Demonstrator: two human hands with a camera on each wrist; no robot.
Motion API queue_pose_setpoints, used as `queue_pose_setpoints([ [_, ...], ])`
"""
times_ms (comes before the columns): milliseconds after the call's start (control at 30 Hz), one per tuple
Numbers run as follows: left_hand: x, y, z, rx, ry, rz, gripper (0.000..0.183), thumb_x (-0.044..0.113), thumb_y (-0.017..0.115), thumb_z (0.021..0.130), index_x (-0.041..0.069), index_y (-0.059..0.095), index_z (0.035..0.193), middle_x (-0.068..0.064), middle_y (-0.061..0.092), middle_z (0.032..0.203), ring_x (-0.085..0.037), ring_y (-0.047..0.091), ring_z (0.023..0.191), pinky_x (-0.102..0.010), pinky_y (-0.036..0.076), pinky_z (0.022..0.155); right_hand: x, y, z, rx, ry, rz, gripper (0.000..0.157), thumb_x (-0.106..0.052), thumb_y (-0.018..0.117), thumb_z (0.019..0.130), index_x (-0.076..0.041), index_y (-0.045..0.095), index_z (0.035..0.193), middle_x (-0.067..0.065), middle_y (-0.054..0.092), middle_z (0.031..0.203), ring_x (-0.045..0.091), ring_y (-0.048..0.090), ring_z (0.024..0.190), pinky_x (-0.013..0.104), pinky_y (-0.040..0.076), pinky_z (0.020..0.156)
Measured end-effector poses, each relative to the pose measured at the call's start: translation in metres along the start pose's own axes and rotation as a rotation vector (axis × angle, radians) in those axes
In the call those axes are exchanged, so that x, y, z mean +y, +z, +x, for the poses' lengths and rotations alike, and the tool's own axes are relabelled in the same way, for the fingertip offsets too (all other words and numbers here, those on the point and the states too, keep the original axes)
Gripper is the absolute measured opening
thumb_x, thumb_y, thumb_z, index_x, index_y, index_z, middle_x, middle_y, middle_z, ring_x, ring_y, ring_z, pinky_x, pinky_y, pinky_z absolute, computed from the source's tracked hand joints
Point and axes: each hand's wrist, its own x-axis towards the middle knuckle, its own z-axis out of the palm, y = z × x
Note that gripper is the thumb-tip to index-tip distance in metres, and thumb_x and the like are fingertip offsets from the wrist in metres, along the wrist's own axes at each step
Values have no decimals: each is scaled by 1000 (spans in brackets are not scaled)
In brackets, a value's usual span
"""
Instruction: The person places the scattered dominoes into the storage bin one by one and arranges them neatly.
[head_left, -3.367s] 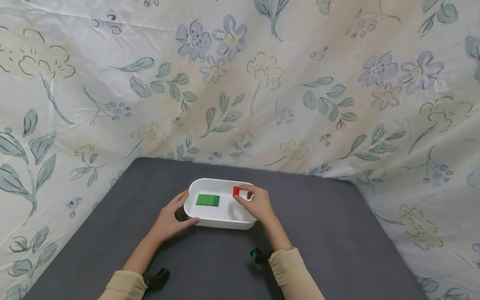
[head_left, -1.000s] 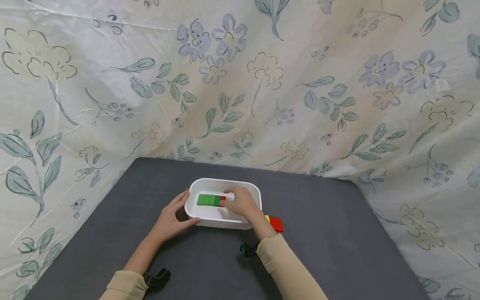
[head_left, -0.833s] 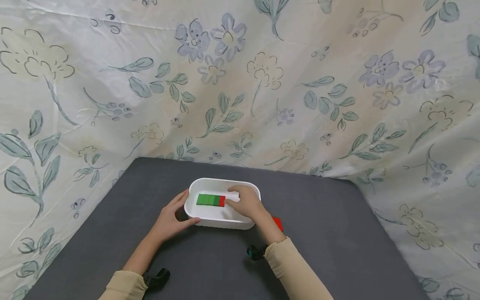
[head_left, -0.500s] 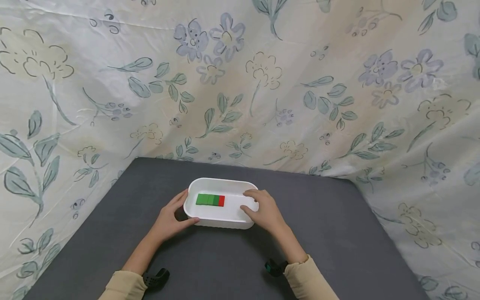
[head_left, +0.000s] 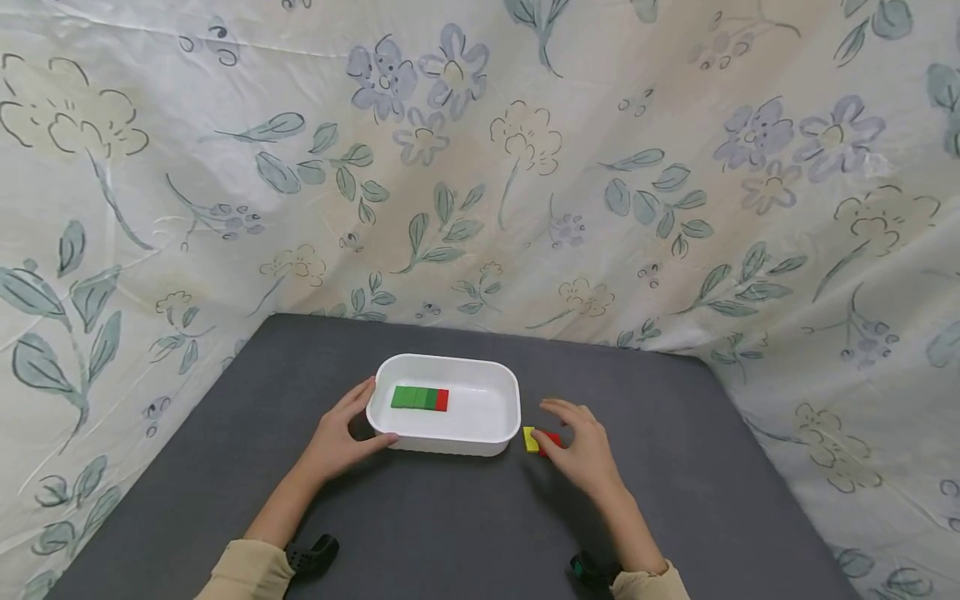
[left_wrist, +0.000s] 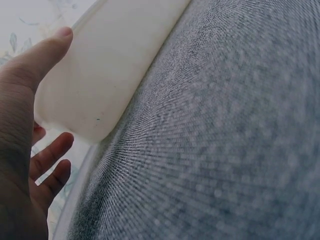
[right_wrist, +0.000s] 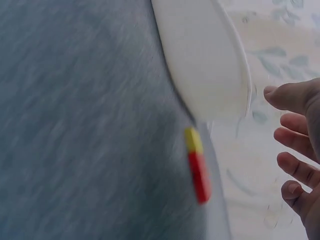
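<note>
My left hand [head_left: 335,443] holds the left end of a white plastic tub [head_left: 480,417], thumb at the front rim and fingers round the end. Inside the tub, light green pieces [head_left: 408,397], a darker green piece [head_left: 431,399] and a red piece [head_left: 442,401] form one flat row. To the right of the tub, a yellow piece [head_left: 529,441] and red material [right_wrist: 199,177] lie end to end on the cloth. Over them hovers my right hand [head_left: 588,454], its fingers spread with nothing between them; in the head view its thumb partly covers the red.
Dark grey cloth [head_left: 435,525] covers the table. A floral curtain [head_left: 480,208] hangs behind it and down both sides. Dark wrist bands [head_left: 313,556] sit at both cuffs.
A red piece went from my right fingers into the tub, against the green row. My right hand then let go and moved right, out of the tub. My left hand stayed.
</note>
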Motion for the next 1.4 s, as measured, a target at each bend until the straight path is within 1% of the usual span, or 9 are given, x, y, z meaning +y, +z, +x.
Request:
queue_pose_setpoints([
  [167, -1, 1, 1, -2, -1, 2, 106, 38, 94, 81, 4, 37, 164, -19, 38, 169, -46, 34, 155, -70, 33, 117, 22, -2, -11, 36, 27, -35, 44, -15, 91, 84, -10, 77, 126, 8, 75, 129, 31, 64, 92, 44, 53, 74],
  [300, -2, 2, 1, -1, 2, 6, 106, 39, 94, 81, 3, 37, 164, -19, 38, 169, -46, 35, 155, -69, 34, 117, 37, -2, -18, 30, 57, -52, 46, -14, 91, 84, -8, 76, 127, 9, 75, 128, 28, 62, 89, 42, 50, 74],
  [500, -2, 0, 1, 1, 3, -1, 106, 39, 94, 81, 4, 38, 164, -18, 38, 169, -45, 34, 155, -69, 34, 117, 50, -2, -23, -30, 117, -73, 45, -13, 86, 87, -7, 75, 131, 12, 73, 130, 22, 60, 89, 39, 49, 75],
  [633, -2, 0, 1, -1, 1, -4, 106, 39, 94, 81, 4, 37, 164, -18, 38, 169, -44, 34, 155, -68, 36, 117, 54, -2, -25, -77, 163, -80, 44, -13, 83, 89, -8, 74, 132, 13, 72, 131, 23, 60, 92, 42, 51, 77],
  [800, -2, 0, 1, -3, 3, -3, 106, 39, 94, 81, 3, 38, 164, -18, 38, 169, -44, 35, 155, -67, 37, 116, 58, -1, -25, -133, 203, -91, 46, -15, 84, 89, -7, 73, 133, 14, 71, 134, 27, 63, 98, 45, 52, 83],
  [967, -2, 1, 2, -5, 2, 0, 106, 38, 94, 81, 2, 38, 163, -19, 38, 168, -44, 35, 155, -67, 37, 116, 60, -1, -26, -159, 206, -94, 45, -17, 84, 89, -8, 74, 132, 15, 71, 134, 27, 62, 97, 45, 52, 83],
  [1200, -1, 1, 2, -1, 8, 2, 106, 37, 94, 81, 2, 37, 164, -21, 38, 168, -45, 34, 155, -68, 36, 117, 61, 0, -26, -147, 156, -104, 40, -15, 85, 86, -9, 77, 126, 12, 75, 127, 27, 65, 97, 47, 53, 85],
  [1400, -1, 1, 1, 1, 8, -2, 106, 37, 94, 81, 2, 38, 163, -21, 38, 168, -45, 33, 156, -68, 34, 119, 61, 2, -26, -160, 148, -95, 39, -12, 85, 86, -11, 78, 125, 9, 76, 126, 27, 66, 100, 47, 54, 87],
])
